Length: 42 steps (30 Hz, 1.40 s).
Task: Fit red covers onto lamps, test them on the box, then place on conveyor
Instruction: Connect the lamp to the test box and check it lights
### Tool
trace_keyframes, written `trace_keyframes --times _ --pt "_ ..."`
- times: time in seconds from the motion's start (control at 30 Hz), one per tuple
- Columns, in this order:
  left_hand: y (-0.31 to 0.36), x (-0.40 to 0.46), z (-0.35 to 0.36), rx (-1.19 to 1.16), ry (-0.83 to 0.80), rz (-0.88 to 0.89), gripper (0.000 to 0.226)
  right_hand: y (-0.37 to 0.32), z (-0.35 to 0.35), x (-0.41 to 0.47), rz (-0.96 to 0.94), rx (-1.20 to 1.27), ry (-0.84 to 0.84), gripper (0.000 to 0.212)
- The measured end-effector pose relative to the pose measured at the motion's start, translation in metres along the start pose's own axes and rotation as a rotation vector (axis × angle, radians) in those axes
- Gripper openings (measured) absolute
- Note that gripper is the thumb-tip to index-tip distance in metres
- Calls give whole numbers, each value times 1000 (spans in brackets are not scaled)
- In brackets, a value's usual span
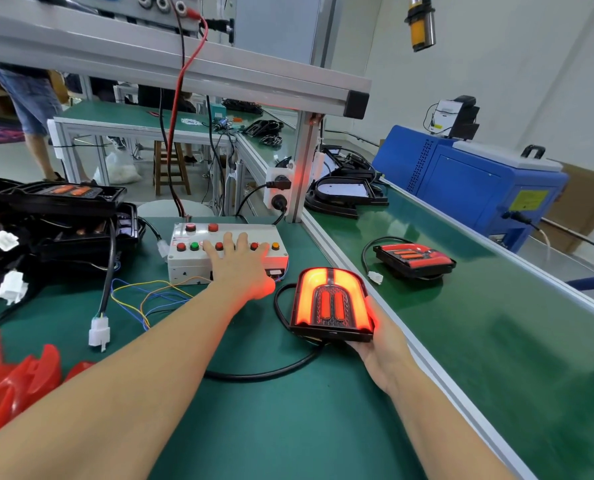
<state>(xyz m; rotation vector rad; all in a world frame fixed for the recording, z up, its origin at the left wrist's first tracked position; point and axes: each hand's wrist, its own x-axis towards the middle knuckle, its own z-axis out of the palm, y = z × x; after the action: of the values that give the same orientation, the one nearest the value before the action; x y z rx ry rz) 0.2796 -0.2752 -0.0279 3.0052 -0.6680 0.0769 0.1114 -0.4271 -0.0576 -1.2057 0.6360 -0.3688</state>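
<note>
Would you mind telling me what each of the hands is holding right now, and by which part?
The right hand holds the lit lamp from beneath, at its near right edge. The left hand holds nothing; its spread fingers press the test box buttons.

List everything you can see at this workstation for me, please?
lit lamp: one, glowing red, held above the bench
test box: one, white with coloured buttons, on the bench
finished lamp: one, red, unlit, on the conveyor
red covers: several, bottom left
black lamp housings: a stack, far left
blue machine: one, beyond the conveyor
wooden stool: one, behind the bench
left hand: fingers spread on the test box buttons
right hand: holds the lit lamp from below
</note>
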Motion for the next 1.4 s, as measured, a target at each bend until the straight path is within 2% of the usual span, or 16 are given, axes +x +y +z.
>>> trace_keyframes --times 0.33,0.6,0.8,0.9,0.97,1.1,1.23,1.33,1.37,1.4 --pt "-22 -30 -10 -129 27 9 80 -2 1 -1 12 -8 16 37" --pt "-84 -64 -35 -198 187 -38 63 -4 2 -2 13 12 50 33" --pt "-129 -94 -51 -265 256 -64 60 -6 1 -4 24 4 93 25" --pt "-138 -112 -46 -313 229 -12 54 -8 -1 -5 -18 -152 116 25" --pt "-139 -121 -40 -324 167 87 51 -9 2 -7 -89 -278 139 26" --pt "-132 -128 -19 -55 67 337 48 -9 12 -13 -271 -571 230 15" --pt "-127 -128 -3 122 -29 295 54 -12 15 -21 -391 -877 274 37" --pt "-125 -126 -3 188 -28 274 48 -15 25 -28 -526 -1102 296 20" --pt "-125 -125 -4 203 -22 270 47 -16 29 -30 -537 -1197 307 18" --pt "-124 -123 -5 210 -18 266 45 -16 33 -31 -525 -1276 305 25"
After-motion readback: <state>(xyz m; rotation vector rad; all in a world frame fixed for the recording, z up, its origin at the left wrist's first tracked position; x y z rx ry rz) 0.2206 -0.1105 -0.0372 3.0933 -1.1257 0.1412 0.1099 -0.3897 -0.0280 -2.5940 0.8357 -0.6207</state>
